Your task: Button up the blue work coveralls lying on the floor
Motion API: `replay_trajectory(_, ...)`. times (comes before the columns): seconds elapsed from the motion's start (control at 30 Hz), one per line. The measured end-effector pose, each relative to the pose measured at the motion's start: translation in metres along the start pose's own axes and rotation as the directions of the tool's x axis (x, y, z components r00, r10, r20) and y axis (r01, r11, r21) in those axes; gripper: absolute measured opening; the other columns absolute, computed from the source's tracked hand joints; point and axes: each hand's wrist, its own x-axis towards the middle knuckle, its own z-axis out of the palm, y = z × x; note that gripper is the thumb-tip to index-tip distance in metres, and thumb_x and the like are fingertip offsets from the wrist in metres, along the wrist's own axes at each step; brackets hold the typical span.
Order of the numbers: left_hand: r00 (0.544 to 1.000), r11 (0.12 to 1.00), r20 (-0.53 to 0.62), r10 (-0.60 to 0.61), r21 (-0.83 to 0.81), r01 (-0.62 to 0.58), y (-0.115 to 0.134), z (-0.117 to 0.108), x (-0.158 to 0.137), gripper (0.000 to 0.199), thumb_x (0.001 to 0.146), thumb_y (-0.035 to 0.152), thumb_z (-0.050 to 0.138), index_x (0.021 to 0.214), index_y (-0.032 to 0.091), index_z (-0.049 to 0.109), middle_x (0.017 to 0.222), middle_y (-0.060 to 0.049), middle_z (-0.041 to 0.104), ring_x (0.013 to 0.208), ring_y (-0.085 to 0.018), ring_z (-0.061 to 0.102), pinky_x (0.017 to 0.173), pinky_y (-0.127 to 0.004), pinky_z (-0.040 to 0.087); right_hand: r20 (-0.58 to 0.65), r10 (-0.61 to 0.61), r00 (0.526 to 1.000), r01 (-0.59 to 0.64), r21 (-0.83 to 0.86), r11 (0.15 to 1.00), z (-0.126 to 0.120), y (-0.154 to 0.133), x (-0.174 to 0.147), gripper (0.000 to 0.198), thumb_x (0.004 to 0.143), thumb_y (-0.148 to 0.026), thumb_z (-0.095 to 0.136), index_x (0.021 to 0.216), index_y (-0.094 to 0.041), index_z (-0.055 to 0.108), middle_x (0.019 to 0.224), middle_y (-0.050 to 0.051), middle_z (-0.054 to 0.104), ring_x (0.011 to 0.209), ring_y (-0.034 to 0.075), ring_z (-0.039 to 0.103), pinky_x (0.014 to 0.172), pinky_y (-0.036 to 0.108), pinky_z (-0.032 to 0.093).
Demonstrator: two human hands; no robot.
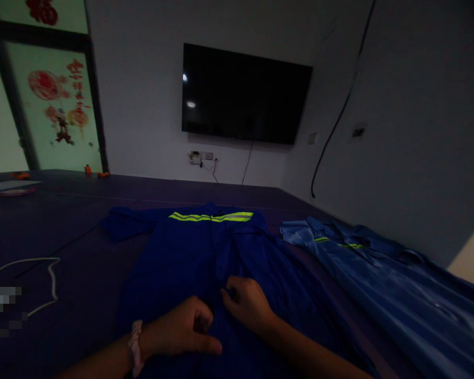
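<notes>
A dark blue work shirt (181,252) lies spread out front up, its collar away from me and yellow-green reflective stripes across the chest. One sleeve reaches out to the left. Over the lower front, my left hand (184,326), with a pale scrunchie (136,347) around its wrist, has its fingers curled down and its thumb apart; anything inside the curl is hidden. Just right of it, my right hand (247,305) is closed in a pinch at the cloth near the front opening. Its fingertips are partly hidden in the dim light.
A second blue garment (363,268) with yellow-green stripes lies at the right beside the wall. A white cord (53,279) loops on the dark purple surface (82,205) at the left. Small orange objects (102,174) stand near the door; a television (245,95) hangs ahead.
</notes>
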Motion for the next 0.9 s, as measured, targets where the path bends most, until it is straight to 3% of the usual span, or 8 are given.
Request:
replay_trajectory(0.17, 0.990, 0.986, -0.141, 0.003, -0.167, -0.027, -0.006, 0.002, 0.009, 0.045, 0.050, 0.045, 0.075, 0.069, 0.015, 0.048, 0.058, 0.008, 0.042, 0.055, -0.005, 0.034, 0.052, -0.020, 0.026, -0.091, 0.110, 0.990, -0.110, 0.011, 0.994, -0.004, 0.002, 0.004, 0.012, 0.076, -0.025, 0.052, 0.067, -0.018, 0.057, 0.052, -0.003, 0.053, 0.047, 0.009, 0.047, 0.048, 0.020, 0.025)
replay_trajectory(0.4, 0.986, 0.970, -0.161, 0.053, -0.226, -0.089, -0.014, -0.001, 0.016, 0.048, 0.046, 0.037, 0.080, 0.078, 0.014, 0.053, 0.065, 0.006, 0.047, 0.054, -0.004, 0.035, 0.050, -0.019, 0.025, -0.136, 0.188, 0.973, -0.192, -0.019, 0.981, -0.004, 0.005, 0.006, 0.014, 0.078, -0.028, 0.052, 0.070, -0.018, 0.059, 0.051, -0.003, 0.053, 0.045, 0.009, 0.048, 0.045, 0.020, 0.025)
replay_trajectory(0.67, 0.989, 0.976, -0.147, 0.017, -0.212, -0.048, -0.011, 0.000, 0.014, 0.048, 0.046, 0.036, 0.079, 0.081, 0.013, 0.055, 0.067, 0.006, 0.048, 0.054, -0.004, 0.034, 0.050, -0.020, 0.024, -0.179, 0.165, 0.970, -0.182, -0.084, 0.980, -0.009, -0.001, 0.005, 0.015, 0.079, -0.031, 0.053, 0.073, -0.020, 0.061, 0.054, -0.002, 0.056, 0.049, 0.010, 0.053, 0.045, 0.020, 0.027)
replay_trajectory(0.8, 0.989, 0.985, -0.147, -0.011, -0.172, -0.015, -0.001, 0.002, 0.009, 0.033, 0.054, 0.036, 0.074, 0.067, 0.013, 0.053, 0.052, 0.008, 0.040, 0.051, -0.005, 0.032, 0.050, -0.021, 0.022, -0.253, 0.030, 0.967, -0.058, -0.107, 0.993, -0.015, -0.006, 0.002, 0.013, 0.076, -0.029, 0.059, 0.086, -0.022, 0.062, 0.062, -0.002, 0.059, 0.055, 0.012, 0.056, 0.049, 0.021, 0.034)
replay_trajectory(0.9, 0.981, 0.983, -0.191, -0.011, -0.183, -0.025, -0.001, 0.004, 0.010, 0.028, 0.053, 0.031, 0.072, 0.062, 0.014, 0.052, 0.051, 0.008, 0.042, 0.051, -0.005, 0.034, 0.050, -0.022, 0.023, -0.394, -0.230, 0.890, 0.197, -0.123, 0.973, -0.018, -0.011, -0.003, 0.013, 0.078, -0.025, 0.058, 0.090, -0.020, 0.060, 0.079, 0.003, 0.064, 0.072, 0.014, 0.059, 0.062, 0.022, 0.041)
